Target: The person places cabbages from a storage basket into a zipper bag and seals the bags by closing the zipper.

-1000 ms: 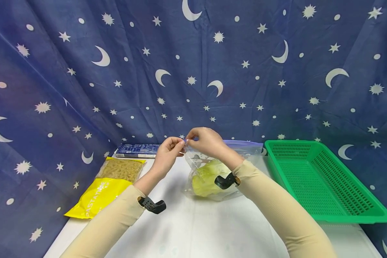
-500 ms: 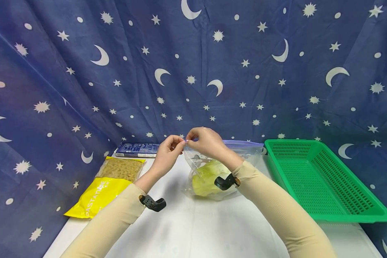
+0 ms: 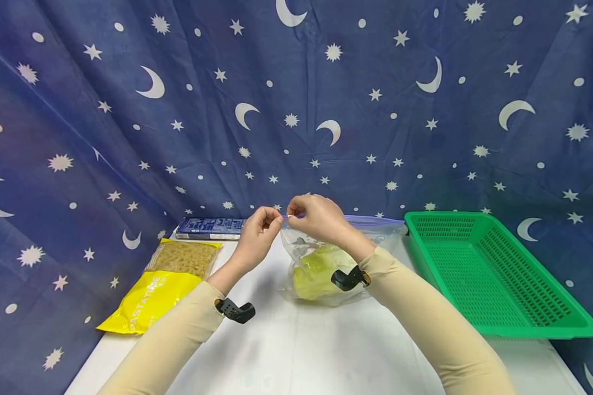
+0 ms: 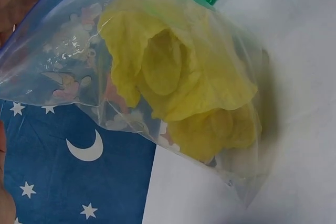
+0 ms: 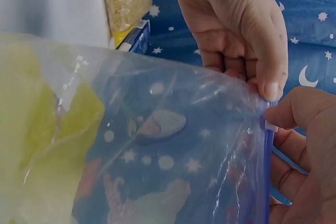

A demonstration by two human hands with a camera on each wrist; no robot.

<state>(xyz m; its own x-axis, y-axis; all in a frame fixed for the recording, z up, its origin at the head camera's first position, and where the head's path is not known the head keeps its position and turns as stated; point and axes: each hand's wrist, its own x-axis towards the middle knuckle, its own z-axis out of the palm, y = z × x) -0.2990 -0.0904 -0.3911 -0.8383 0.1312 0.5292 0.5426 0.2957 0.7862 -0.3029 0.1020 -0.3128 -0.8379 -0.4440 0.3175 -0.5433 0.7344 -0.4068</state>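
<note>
A clear zip bag (image 3: 390, 236) with a purple zip edge stands on the table, a yellow-green leafy vegetable (image 3: 308, 280) inside it. Its left top corner is pinched between thumb and fingers of my left hand (image 3: 257, 236). Right beside it, my right hand (image 3: 321, 219) pinches the small white slider (image 5: 271, 126) on the purple zip. In the right wrist view the left thumb presses the zip's end just above the slider. The left wrist view shows the leaves (image 4: 178, 77) through the plastic; only bits of the hands appear there.
A green plastic basket (image 3: 425, 269) stands to the right of the bag. On the left lie a yellow pasta bag (image 3: 163, 291) and, behind it, a flat blue box (image 3: 210, 227). A blue curtain (image 3: 296, 109) with moons and stars hangs behind the white table (image 3: 316, 351).
The fingertips came together at the bag's corner, then my right hand shifted slightly right, leaving a small gap. The bag and the other things stay in place.
</note>
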